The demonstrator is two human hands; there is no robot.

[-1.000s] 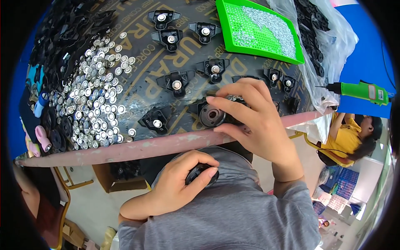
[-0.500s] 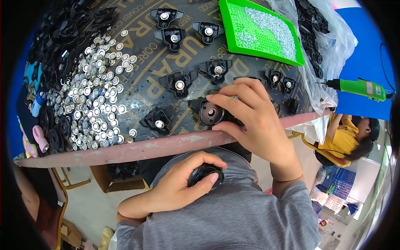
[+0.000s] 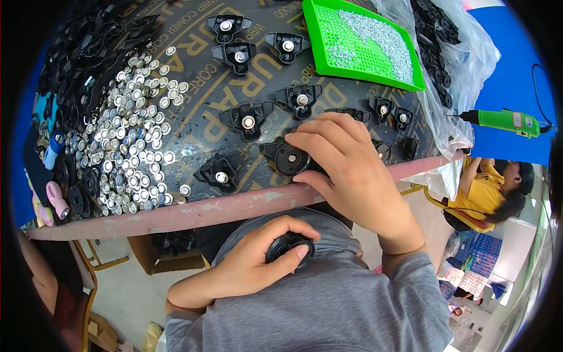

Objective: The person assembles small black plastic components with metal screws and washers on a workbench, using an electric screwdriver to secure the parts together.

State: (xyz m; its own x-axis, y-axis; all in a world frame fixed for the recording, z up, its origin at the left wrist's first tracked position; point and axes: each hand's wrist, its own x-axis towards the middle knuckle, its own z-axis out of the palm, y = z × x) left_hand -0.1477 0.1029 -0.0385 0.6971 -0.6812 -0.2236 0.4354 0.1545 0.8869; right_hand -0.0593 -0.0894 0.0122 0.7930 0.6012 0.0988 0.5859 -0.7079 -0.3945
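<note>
My left hand [image 3: 249, 255] is curled in front of my grey shirt, its fingers and thumb wrapped round a black round plastic disc [image 3: 282, 246]. Over the table's near edge, my right hand [image 3: 346, 164] grips another black round disc [image 3: 291, 159] between thumb and fingers. That disc has a small metallic centre and sits on a black winged bracket [image 3: 270, 149], mostly covered by the disc and hand. Close by lie further black brackets with silver round centres, among them one bracket [image 3: 212, 167] to the left and another bracket [image 3: 241, 111] behind.
A heap of silver round caps [image 3: 138, 129] spreads at left, beside piled black parts [image 3: 88, 47]. A green tray [image 3: 365, 79] of small screws stands at back right, near a plastic bag [image 3: 463, 53] of black parts. A green electric screwdriver [image 3: 507, 122] lies right; a person in yellow [image 3: 484, 190] sits beyond.
The whole view has shifted slightly. My right hand keeps its hold on the disc, which now appears to lie flatter on the bracket. My left hand looks the same.
</note>
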